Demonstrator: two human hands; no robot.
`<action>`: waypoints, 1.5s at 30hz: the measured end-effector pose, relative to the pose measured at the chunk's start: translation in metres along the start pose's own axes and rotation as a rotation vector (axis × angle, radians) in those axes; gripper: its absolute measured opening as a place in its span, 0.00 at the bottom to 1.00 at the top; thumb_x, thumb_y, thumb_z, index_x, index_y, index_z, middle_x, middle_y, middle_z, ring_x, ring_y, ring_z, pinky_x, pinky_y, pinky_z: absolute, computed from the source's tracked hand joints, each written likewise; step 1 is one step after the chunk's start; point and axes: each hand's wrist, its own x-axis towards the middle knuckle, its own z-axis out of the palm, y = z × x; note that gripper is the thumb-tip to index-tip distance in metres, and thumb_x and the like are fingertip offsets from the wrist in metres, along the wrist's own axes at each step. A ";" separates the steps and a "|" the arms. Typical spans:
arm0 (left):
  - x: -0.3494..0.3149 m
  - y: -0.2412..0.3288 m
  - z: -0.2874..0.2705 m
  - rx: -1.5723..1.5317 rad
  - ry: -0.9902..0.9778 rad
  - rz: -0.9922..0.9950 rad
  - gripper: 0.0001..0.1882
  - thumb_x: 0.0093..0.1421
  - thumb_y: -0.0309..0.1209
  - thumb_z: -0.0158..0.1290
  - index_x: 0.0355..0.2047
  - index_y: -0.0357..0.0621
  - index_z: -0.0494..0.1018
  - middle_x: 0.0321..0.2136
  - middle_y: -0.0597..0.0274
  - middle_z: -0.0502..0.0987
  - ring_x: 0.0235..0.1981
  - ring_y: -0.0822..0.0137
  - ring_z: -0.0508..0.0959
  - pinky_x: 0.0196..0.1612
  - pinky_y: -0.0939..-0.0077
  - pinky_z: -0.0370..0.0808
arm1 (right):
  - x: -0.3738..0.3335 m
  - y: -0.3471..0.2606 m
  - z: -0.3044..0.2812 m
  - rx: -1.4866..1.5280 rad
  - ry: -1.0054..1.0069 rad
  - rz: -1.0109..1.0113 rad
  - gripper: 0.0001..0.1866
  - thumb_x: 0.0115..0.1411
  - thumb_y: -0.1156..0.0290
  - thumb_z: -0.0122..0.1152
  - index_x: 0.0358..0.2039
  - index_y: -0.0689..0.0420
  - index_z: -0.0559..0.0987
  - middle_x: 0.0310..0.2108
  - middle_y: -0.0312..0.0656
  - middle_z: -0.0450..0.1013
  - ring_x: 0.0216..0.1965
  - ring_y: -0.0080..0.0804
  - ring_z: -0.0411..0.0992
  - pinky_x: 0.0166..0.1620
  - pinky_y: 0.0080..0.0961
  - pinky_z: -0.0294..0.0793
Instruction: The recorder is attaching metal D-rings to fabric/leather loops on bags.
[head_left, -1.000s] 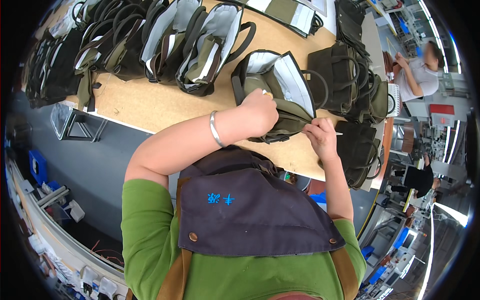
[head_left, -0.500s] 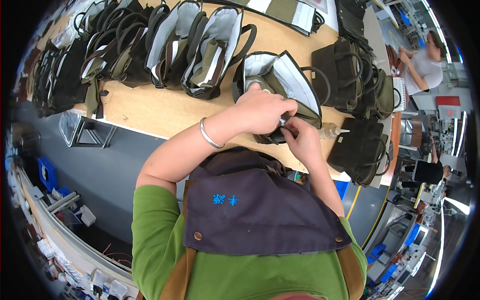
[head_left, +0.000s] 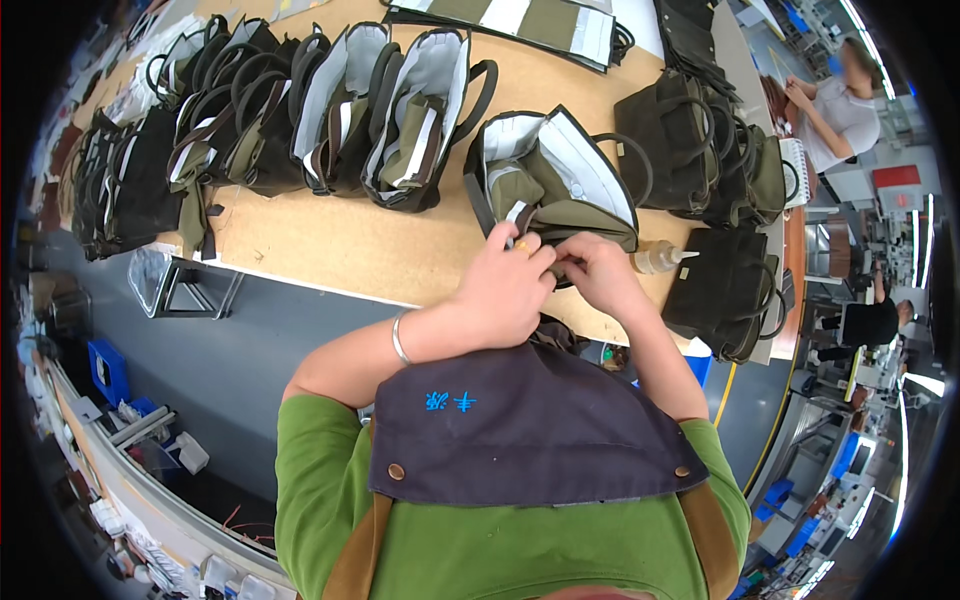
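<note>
Olive bag gapes near the worktop edge.
Left hand and right hand, grip closed on its near rim; open room left, bottle right.

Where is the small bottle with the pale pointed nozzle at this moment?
In the head view, the bottle is right of centre on the table, just right of the person's right hand, between the open bag and a dark bag.

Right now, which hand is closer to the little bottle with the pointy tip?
Right. The right hand is just left of the bottle, at the open bag; the left hand is farther left.
</note>
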 end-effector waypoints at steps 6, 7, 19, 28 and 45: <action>0.018 -0.019 0.019 -0.074 0.166 -0.092 0.04 0.47 0.37 0.61 0.22 0.54 0.80 0.28 0.73 0.73 0.39 0.67 0.72 0.53 0.58 0.58 | 0.010 -0.005 -0.018 -0.028 -0.113 0.042 0.07 0.51 0.78 0.63 0.33 0.60 0.81 0.27 0.46 0.76 0.29 0.42 0.76 0.35 0.32 0.74; 0.025 -0.030 0.005 -0.141 0.168 -0.090 0.04 0.48 0.37 0.61 0.23 0.54 0.80 0.28 0.74 0.73 0.39 0.68 0.72 0.53 0.57 0.57 | 0.014 -0.010 -0.032 0.057 -0.139 0.039 0.06 0.53 0.77 0.65 0.32 0.61 0.80 0.23 0.42 0.76 0.25 0.30 0.74 0.32 0.26 0.74; 0.039 -0.080 -0.071 -0.474 -0.040 -0.107 0.11 0.47 0.37 0.67 0.27 0.46 0.80 0.35 0.67 0.74 0.42 0.66 0.71 0.53 0.63 0.53 | 0.050 -0.065 -0.089 0.150 -0.331 0.004 0.09 0.57 0.69 0.65 0.34 0.61 0.82 0.26 0.38 0.77 0.29 0.22 0.73 0.36 0.23 0.73; 0.045 -0.078 -0.065 -0.436 -0.056 -0.152 0.11 0.49 0.37 0.66 0.28 0.44 0.79 0.36 0.68 0.73 0.43 0.66 0.71 0.53 0.62 0.52 | 0.045 -0.068 -0.084 0.005 -0.188 -0.053 0.07 0.53 0.73 0.61 0.31 0.58 0.83 0.26 0.45 0.78 0.30 0.36 0.77 0.37 0.31 0.74; 0.050 -0.074 -0.058 -0.348 -0.042 -0.120 0.13 0.53 0.38 0.64 0.31 0.41 0.78 0.36 0.66 0.73 0.43 0.64 0.72 0.58 0.57 0.51 | 0.042 -0.056 -0.082 0.019 -0.236 -0.081 0.08 0.56 0.72 0.57 0.34 0.59 0.82 0.27 0.48 0.78 0.30 0.40 0.76 0.37 0.34 0.74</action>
